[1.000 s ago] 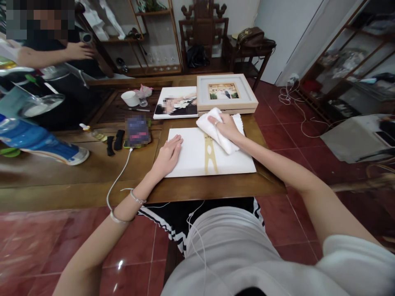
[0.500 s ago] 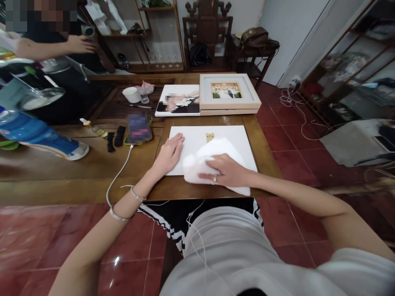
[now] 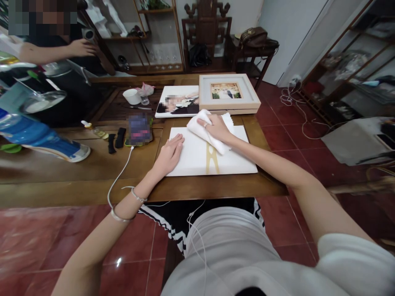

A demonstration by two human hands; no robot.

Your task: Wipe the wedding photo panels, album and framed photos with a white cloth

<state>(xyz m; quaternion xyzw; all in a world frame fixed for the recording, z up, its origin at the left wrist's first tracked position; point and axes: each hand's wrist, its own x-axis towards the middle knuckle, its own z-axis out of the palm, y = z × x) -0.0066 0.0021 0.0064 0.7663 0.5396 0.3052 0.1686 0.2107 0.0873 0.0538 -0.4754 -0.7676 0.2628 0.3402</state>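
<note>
Head view: the board (image 3: 191, 162) was laid flat on the table (image 3: 185, 190), near its front edge. Its left edge was pressed by the left hand (image 3: 170, 154), which was spread flat, nothing gripped. The cloth (image 3: 195, 126) was gripped by the right hand (image 3: 217, 128), bunched under the fingers and laid over the board's far middle part; the top of the yellow print (image 3: 212, 160) was covered by it, the lower legs left exposed. Behind the board, the photo (image 3: 185, 108) and the frame (image 3: 247, 96) were set side by side. To the left, the phone (image 3: 137, 130) was placed with the cable (image 3: 115, 181) plugged in, black straps (image 3: 120, 138) and the dropper bottle (image 3: 99, 132) beside it. The cup (image 3: 131, 97) was seen farther back. At far left, a dark object (image 3: 89, 34) was held by another person.
</note>
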